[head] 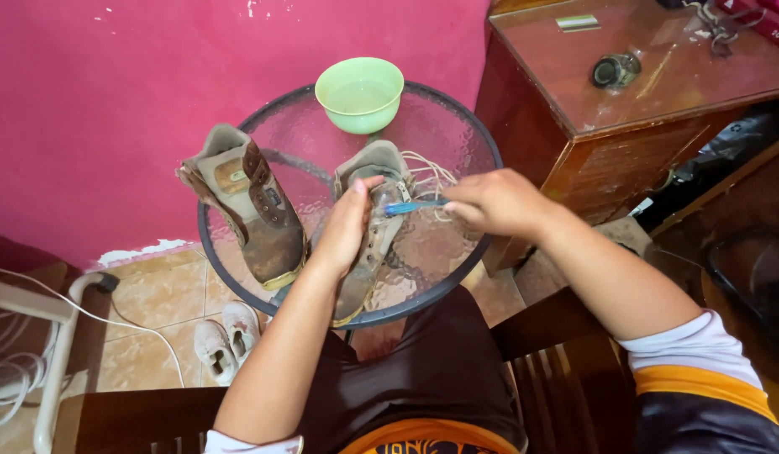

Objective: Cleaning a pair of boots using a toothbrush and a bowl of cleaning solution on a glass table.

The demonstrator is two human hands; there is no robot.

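A worn brown boot lies on the round glass table, its laces spread out to the right. My left hand grips this boot from the left side. My right hand holds a blue toothbrush with its head against the boot's upper. The second brown boot stands on the left part of the table, untouched.
A light green bowl with water sits at the table's far edge. A wooden cabinet stands to the right. Small white shoes lie on the tiled floor below. A pink wall runs behind, and a white frame with cable is at left.
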